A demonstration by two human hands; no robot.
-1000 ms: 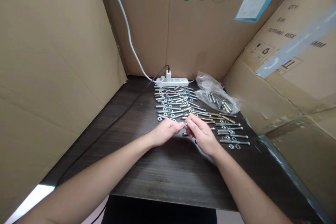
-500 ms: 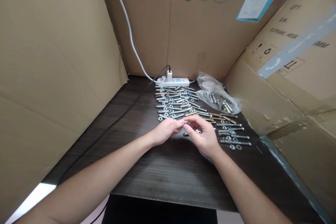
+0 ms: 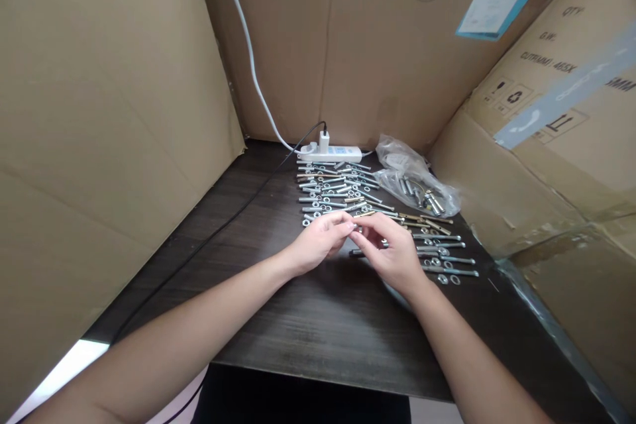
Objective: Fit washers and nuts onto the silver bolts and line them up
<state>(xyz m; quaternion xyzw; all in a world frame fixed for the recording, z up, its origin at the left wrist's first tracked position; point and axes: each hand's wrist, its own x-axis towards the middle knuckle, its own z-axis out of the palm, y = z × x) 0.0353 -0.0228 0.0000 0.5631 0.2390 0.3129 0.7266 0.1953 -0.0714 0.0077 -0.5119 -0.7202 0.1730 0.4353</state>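
My left hand [image 3: 320, 244] and my right hand [image 3: 390, 248] meet fingertip to fingertip above the dark table [image 3: 298, 331]. Both are closed in a pinch around something small, mostly hidden by the fingers; its kind cannot be made out. Behind them lie rows of loose bolts [image 3: 335, 205], sleeves, nuts and washers, silver and brass-coloured. To the right of my right hand are more long bolts [image 3: 460, 271], a nut [image 3: 442, 279] and a washer [image 3: 455, 280]. A dark-ended metal piece [image 3: 356, 253] lies partly hidden beneath my right hand.
A white power strip [image 3: 332, 154] with a plugged-in charger stands at the back. Beside it lies a clear plastic bag [image 3: 417, 179] holding metal parts. A black cable [image 3: 218, 230] crosses the table on the left. Cardboard walls [image 3: 278, 46] enclose the back and both sides.
Both hands stay together, with the fingers shifted slightly and closed more over the small piece. The whole view has moved a little; the rows of hardware look unchanged.
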